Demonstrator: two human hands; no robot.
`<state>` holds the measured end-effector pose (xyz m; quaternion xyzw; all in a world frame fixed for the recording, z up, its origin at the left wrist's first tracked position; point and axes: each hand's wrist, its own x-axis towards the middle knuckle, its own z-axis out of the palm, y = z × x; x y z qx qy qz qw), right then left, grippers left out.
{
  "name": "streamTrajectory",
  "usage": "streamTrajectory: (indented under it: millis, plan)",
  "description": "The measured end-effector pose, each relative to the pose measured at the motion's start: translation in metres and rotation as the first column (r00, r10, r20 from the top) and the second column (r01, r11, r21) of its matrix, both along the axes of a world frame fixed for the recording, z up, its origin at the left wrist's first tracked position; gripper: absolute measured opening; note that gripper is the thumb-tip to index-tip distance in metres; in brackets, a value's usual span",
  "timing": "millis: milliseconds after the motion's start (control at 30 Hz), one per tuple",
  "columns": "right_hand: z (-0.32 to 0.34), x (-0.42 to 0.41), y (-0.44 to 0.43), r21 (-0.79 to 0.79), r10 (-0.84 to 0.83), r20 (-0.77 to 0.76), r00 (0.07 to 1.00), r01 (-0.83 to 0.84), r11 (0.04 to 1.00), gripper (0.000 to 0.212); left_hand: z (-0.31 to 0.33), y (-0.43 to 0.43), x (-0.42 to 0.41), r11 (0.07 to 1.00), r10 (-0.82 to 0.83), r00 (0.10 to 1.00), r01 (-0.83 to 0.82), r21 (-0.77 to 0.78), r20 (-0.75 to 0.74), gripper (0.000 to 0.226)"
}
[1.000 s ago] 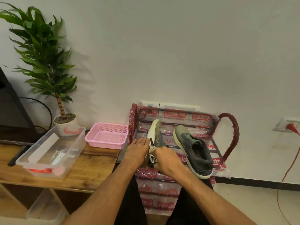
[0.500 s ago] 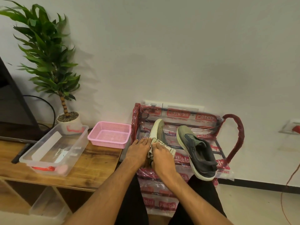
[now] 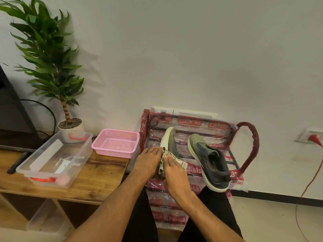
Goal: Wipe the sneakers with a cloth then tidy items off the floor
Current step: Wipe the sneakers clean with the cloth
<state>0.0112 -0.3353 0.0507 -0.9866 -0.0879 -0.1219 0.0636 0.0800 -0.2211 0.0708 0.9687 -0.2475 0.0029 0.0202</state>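
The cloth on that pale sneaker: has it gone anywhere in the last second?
The right hand, bunched around the cloth a second ago, has flattened its fingers and pushed the cloth slightly up the pale sneaker toward the toe. The left hand stays resting against that sneaker's side. The grey sneaker and the rack have not moved.

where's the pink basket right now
In the head view it sits left of centre: the pink basket is on the right end of the wooden table, between the clear plastic bin and the wrapped shoe rack.
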Motion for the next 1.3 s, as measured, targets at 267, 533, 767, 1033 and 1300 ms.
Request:
streamTrajectory:
  millis: [267, 533, 767, 1033, 1300]
  plan:
    - [0.020, 0.021, -0.011, 0.112, -0.070, -0.049, 0.996, 0.075, 0.991, 0.061, 0.004, -0.001, 0.000, 1.000, -0.011, 0.997, 0.010, -0.005, -0.080, 0.114]
    - [0.036, 0.056, -0.013, 0.261, -0.249, -0.216, 0.944, 0.301, 0.917, 0.024, 0.002, 0.000, 0.001, 0.999, 0.026, 0.997, -0.023, 0.043, -0.077, 0.119]
    - [0.029, 0.025, 0.000, 0.215, -0.179, -0.120, 0.976, 0.202, 0.956, 0.034, 0.001, 0.002, 0.003, 0.999, 0.031, 0.997, -0.030, 0.017, -0.069, 0.115]
    - [0.036, -0.010, -0.008, 0.096, 0.054, -0.132, 0.990, -0.041, 0.995, 0.039, -0.004, 0.002, 0.005, 0.999, 0.014, 1.000, -0.014, -0.034, -0.008, 0.096]
    - [0.059, 0.036, -0.029, 0.174, -0.132, -0.170, 0.977, 0.162, 0.971, 0.049, -0.001, 0.002, 0.003, 0.999, 0.018, 0.997, -0.021, -0.044, -0.079, 0.121]
